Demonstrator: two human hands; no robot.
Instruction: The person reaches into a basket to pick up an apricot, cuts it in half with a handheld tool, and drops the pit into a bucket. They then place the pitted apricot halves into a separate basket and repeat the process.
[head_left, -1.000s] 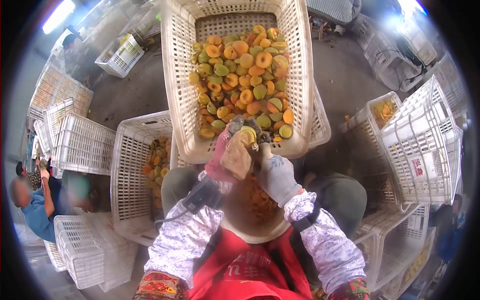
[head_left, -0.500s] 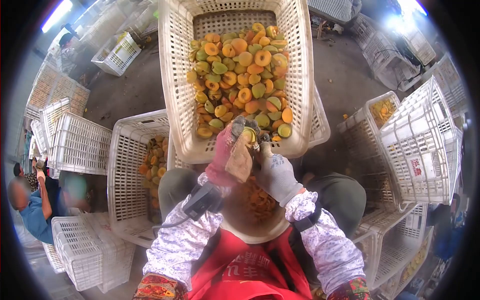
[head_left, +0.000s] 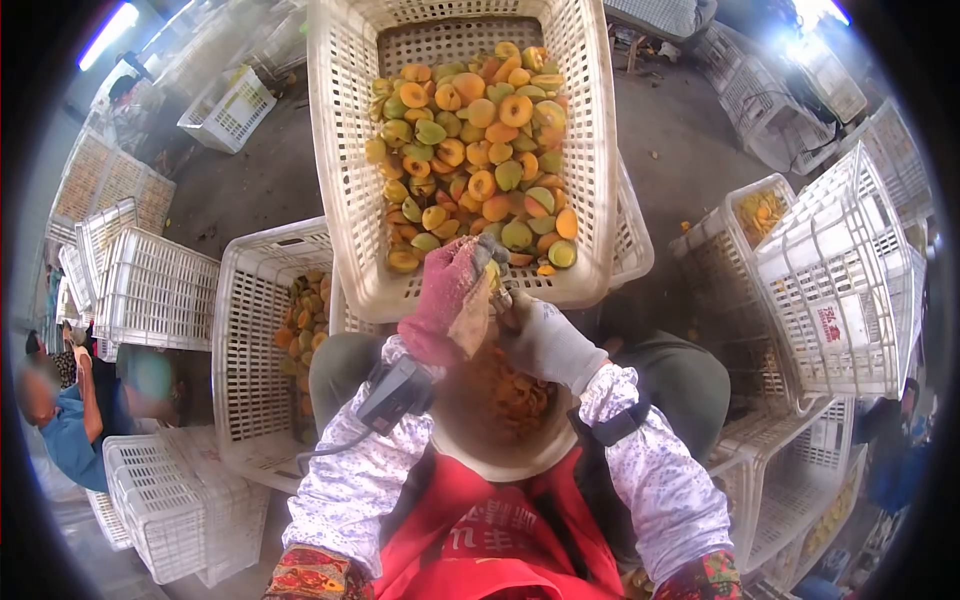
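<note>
My left hand (head_left: 445, 303), in a pink glove with a tan patch, is closed around a greenish-yellow peach half (head_left: 492, 277). Close beside it, my right hand (head_left: 552, 345) wears a pale grey glove. Its fingers pinch a small metal tool (head_left: 503, 298) against the fruit; most of the tool is hidden. Both hands are over the near rim of a white plastic crate (head_left: 335, 170) holding many peach halves (head_left: 470, 150). Below them, between my knees, stands a pale bucket (head_left: 500, 470) with orange scraps (head_left: 525, 400) in it.
Another white crate (head_left: 245, 350) with peach halves stands at my left. Stacked crates (head_left: 835, 290) rise on the right, and more crates (head_left: 160, 285) stand on the left. A person in a blue shirt (head_left: 70, 430) sits at far left.
Both hands have drawn slightly down toward me, the left also moving leftward. The right hand has turned a little and sits lower over the bucket. The peach half stays in the left hand.
</note>
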